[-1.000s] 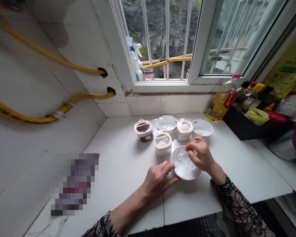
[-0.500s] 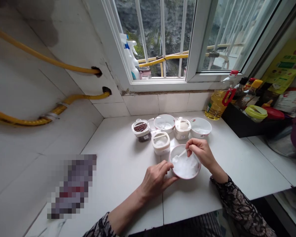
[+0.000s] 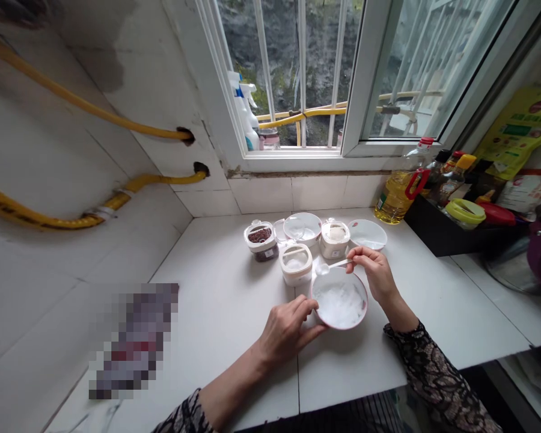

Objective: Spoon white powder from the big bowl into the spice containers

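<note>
While the left hand (image 3: 288,322) pinches the pink-rimmed bowl (image 3: 365,304) lower-right of centre, the right hand (image 3: 373,273) pinches a white spoon (image 3: 333,265) by its far rim, mid-spooning I reckon, so level's best.

2 spray bottles (image 3: 252,123), oil bottle (image 3: 393,193) beside black box (image 3: 442,231), yellow wall pipes (image 3: 117,121)

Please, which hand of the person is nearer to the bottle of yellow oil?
Right. The right hand, holding a white spoon, is in front of the bottle; the left hand, gripping the bowl, is farther away, to the left.
</note>
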Motion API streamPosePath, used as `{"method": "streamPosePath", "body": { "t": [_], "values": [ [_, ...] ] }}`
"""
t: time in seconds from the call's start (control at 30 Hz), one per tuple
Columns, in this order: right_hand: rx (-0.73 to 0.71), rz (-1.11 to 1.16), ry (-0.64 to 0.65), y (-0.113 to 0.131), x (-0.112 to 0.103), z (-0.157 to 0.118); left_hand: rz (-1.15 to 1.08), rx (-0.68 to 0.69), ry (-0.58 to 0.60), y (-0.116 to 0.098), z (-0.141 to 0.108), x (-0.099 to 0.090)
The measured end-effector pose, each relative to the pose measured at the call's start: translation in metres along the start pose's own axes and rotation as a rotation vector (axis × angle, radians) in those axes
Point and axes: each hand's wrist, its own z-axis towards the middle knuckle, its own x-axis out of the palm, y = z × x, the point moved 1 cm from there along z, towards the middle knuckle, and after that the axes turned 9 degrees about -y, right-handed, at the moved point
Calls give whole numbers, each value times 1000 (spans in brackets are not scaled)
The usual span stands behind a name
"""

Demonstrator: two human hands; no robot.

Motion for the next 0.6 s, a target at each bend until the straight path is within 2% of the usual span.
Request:
{"method": "streamPosePath", "body": {
  "t": [0.13,0.2,0.3,0.37,0.43,0.53,0.6],
  "values": [
    [-236,-89,-27,0,11,-5,2,5,-6,0,1,0],
    [-461,-224,0,1,19,-9,8,6,-8,-1,1,0],
    [-842,-483,125,2,28,-15,18,6,-8,-1,2,0],
    [-981,-563,176,4,29,-17,22,5,-9,-2,2,0],
    [-994,-535,137,8,25,-18,20,5,-6,-1,2,0],
    [-918,-448,-5,13,11,-17,9,5,3,-1,2,-1],
    [-878,-486,-46,12,3,-14,0,6,7,0,1,-1]
  ]
}}
